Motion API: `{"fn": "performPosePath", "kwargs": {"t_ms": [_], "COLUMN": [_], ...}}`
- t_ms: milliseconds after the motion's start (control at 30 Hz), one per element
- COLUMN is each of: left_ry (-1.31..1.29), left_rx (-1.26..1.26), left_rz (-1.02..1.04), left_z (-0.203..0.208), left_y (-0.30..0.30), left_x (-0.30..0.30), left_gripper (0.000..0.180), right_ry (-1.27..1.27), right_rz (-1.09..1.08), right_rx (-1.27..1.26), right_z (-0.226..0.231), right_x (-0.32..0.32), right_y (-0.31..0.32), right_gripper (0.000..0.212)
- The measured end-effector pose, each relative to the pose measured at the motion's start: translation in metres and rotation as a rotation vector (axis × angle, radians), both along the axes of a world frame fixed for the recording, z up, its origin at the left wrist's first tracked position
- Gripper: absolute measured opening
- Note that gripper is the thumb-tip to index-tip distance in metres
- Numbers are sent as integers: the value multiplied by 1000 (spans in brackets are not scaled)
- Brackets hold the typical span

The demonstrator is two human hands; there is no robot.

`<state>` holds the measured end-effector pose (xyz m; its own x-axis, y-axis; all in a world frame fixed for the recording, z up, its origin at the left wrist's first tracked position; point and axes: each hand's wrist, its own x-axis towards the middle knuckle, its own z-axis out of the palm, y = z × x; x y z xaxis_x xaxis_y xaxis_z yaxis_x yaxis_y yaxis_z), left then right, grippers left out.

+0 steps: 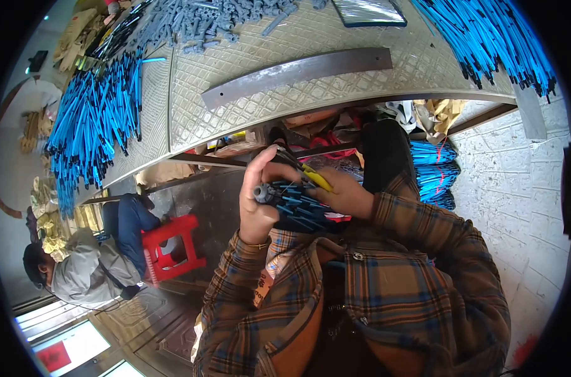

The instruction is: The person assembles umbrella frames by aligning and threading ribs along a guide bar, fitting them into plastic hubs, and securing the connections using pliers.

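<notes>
Near textured tabletop (191,72), blue-black rods (298,208) are gripped by left hand (258,210); yellow-handled tool (317,178) is clasped by right hand (348,196).

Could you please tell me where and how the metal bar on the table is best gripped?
I'd pinch the metal bar at its middle, across both long edges, coming from above on the near side. It is long, narrow and appears to lie flat, so a middle grip should balance it; grey pieces are heaped beyond its far edge.

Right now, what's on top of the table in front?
On the table: a flat metal strip, piled grey parts, a dark-edged panel, and blue rods at both sides. Whatever lies beneath them is covered.
</notes>
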<state>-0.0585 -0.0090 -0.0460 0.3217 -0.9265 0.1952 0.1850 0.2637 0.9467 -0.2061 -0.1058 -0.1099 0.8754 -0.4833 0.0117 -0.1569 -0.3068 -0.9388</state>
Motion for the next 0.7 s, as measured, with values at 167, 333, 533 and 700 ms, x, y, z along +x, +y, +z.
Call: {"fn": "performPosePath", "kwargs": {"t_ms": [167,333,533,700], "left_ry": [91,57,-110,-143], "left_rx": [152,241,194,380], "left_rz": [28,-106,-100,1], "left_z": [-1,-7,-5,5], "left_y": [15,16,7,5], "left_x": [-9,4,-3,-11], "left_gripper": [58,39,28,27], "right_ry": [51,-35,-130,-136], "right_rz": [12,84,166,285], "right_rx": [37,23,55,-150], "right_z": [4,19,77,98], "right_x": [1,-10,-18,-22], "right_y": [3,-12,-43,-43], "right_gripper": [33,34,32,30]}}
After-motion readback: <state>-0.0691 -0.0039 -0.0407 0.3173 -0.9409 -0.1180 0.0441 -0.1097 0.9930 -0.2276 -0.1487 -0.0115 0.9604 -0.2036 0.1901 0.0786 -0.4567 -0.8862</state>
